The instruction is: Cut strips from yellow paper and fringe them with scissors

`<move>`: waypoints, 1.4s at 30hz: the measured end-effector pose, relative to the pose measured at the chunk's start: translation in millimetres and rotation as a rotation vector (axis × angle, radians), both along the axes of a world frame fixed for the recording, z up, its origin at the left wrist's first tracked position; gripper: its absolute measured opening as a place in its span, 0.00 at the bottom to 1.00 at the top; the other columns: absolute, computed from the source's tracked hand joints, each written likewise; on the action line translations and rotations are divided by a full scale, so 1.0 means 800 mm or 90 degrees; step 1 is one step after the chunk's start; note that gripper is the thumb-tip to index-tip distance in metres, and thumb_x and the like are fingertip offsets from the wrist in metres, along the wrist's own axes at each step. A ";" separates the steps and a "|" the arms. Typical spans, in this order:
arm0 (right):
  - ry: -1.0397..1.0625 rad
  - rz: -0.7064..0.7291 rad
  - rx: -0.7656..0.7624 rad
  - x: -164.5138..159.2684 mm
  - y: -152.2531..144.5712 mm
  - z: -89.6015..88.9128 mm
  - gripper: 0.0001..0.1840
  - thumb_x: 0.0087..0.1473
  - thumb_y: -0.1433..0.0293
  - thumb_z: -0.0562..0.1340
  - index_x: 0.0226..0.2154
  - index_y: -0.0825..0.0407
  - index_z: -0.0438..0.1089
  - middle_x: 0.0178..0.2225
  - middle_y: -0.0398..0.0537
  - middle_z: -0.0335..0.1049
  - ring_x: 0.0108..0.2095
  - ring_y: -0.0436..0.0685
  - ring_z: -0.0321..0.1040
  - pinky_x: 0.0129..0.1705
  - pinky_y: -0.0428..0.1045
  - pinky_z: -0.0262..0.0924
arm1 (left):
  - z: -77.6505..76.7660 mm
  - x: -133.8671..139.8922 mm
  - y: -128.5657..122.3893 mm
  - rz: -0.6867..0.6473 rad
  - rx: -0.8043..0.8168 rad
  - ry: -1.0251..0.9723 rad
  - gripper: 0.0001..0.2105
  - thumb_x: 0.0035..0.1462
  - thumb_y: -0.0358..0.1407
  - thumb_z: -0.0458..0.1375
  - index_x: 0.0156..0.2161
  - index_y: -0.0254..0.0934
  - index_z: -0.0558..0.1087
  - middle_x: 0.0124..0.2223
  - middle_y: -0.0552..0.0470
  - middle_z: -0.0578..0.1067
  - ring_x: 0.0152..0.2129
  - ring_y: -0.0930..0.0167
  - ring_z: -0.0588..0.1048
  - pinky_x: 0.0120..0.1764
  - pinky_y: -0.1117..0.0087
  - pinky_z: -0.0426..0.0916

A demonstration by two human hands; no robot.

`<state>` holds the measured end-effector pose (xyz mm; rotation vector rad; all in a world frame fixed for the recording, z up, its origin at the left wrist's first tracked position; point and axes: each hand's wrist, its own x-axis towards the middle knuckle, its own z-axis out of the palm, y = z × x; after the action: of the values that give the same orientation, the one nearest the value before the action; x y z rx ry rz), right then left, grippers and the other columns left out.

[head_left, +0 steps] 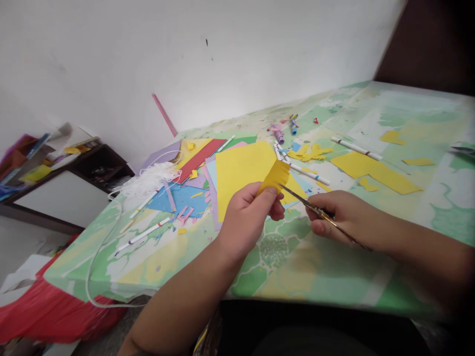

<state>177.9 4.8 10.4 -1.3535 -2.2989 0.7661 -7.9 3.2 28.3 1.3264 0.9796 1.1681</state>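
Observation:
In the middle of the head view, my left hand (249,215) pinches a small folded piece of yellow paper (273,177) between thumb and fingers. Its right edge is cut into short strips. My right hand (343,217) grips a pair of scissors (302,199), whose narrow blades reach the fringed edge of that piece. My fingers partly cover the scissor handles. Behind the left hand lies a large yellow sheet (241,170) on top of other coloured papers.
White string (156,178) lies tangled at the left, near a red strip (198,160) and blue paper (178,201). Several white pens, yellow scraps (311,152) and a cut yellow sheet (374,170) are spread across the patterned tablecloth (297,267). Two small decorated rolls (278,133) stand farther back.

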 end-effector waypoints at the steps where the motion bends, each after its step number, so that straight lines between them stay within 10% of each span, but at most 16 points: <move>1: 0.002 0.002 0.007 0.000 0.000 0.000 0.22 0.46 0.50 0.52 0.19 0.51 0.55 0.18 0.40 0.53 0.21 0.49 0.50 0.22 0.45 0.45 | 0.000 0.000 0.000 0.004 0.002 0.012 0.08 0.50 0.36 0.53 0.24 0.36 0.69 0.19 0.58 0.69 0.18 0.77 0.67 0.25 0.74 0.63; 42: -0.042 0.018 0.034 0.002 0.005 -0.005 0.21 0.46 0.49 0.53 0.20 0.51 0.56 0.18 0.40 0.54 0.21 0.49 0.50 0.21 0.45 0.44 | -0.005 0.003 -0.002 0.011 0.004 0.035 0.08 0.50 0.38 0.54 0.25 0.37 0.70 0.19 0.58 0.69 0.18 0.78 0.67 0.27 0.74 0.62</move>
<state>179.1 8.7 6.1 -1.3454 -2.3760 0.6735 -5.4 1.7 24.0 1.3641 1.0297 1.1534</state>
